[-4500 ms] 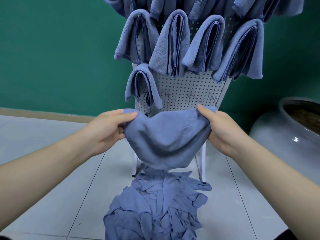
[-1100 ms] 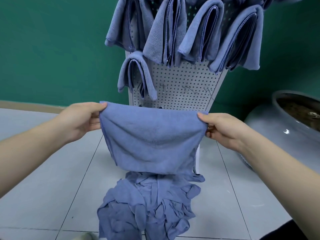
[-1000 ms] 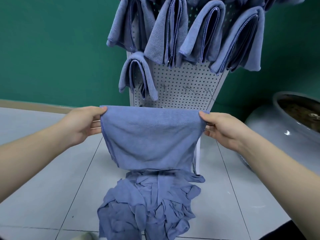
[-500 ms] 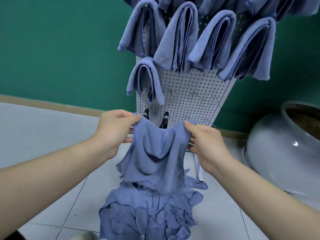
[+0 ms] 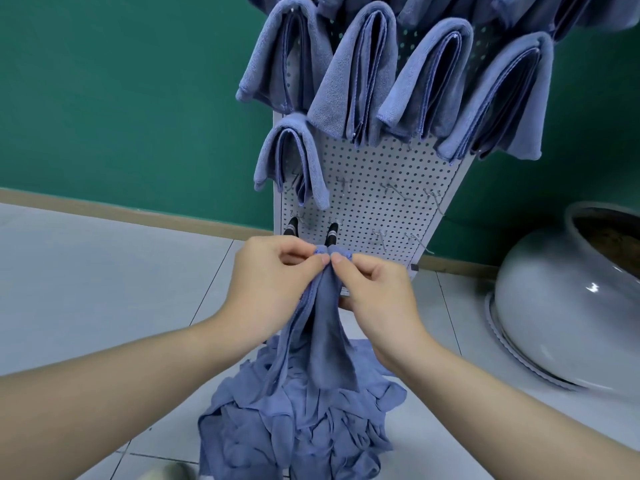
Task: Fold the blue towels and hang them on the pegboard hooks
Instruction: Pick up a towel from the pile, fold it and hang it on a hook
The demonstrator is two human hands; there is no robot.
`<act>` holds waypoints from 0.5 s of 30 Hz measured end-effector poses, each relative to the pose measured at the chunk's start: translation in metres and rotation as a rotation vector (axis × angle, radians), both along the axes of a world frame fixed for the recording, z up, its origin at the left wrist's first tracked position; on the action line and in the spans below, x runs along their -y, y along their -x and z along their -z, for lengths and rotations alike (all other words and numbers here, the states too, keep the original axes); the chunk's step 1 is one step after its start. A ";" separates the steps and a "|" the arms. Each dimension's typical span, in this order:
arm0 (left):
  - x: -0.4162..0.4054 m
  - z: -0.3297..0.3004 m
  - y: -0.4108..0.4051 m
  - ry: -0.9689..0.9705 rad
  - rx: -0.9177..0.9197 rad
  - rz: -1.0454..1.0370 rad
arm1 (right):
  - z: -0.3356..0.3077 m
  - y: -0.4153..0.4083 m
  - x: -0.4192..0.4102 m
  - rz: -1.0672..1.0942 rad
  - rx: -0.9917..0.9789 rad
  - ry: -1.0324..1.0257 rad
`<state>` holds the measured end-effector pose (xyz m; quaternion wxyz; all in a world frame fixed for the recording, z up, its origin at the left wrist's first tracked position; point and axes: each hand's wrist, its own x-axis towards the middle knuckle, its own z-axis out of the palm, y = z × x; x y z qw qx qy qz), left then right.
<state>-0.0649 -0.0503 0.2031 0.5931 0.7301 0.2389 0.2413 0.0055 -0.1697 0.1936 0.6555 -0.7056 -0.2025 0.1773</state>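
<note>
A blue towel [image 5: 323, 344] hangs folded in half lengthwise in front of me. My left hand [image 5: 273, 289] and my right hand [image 5: 377, 296] pinch its top corners side by side, thumbs nearly touching. Behind them stands the white pegboard [image 5: 374, 188]. Several folded blue towels [image 5: 360, 81] hang on its upper hooks, and one more folded towel [image 5: 291, 157] hangs lower left. Bare metal hooks [image 5: 391, 188] stick out of the lower rows. A heap of loose blue towels [image 5: 301, 420] lies on the floor below my hands.
A large grey ceramic jar [image 5: 568, 306] lies at the right on the tiled floor [image 5: 104, 278]. A green wall [image 5: 121, 98] rises behind the board. Two black-tipped pegs [image 5: 330, 233] sit just above my hands. A shoe tip [image 5: 166, 472] shows at the bottom edge.
A second ago both hands held the towel stretched wide. They have swung together, bringing its top corners to meet, so the towel now hangs doubled and narrow.
</note>
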 end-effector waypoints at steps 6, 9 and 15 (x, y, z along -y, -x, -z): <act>0.007 0.003 0.003 -0.071 0.068 0.028 | 0.003 0.007 0.001 0.000 0.078 0.050; 0.009 0.004 0.005 -0.165 0.090 0.090 | 0.002 0.006 0.003 0.010 0.087 0.016; 0.004 -0.001 0.002 -0.177 0.177 0.204 | -0.009 -0.001 0.006 -0.016 0.140 -0.029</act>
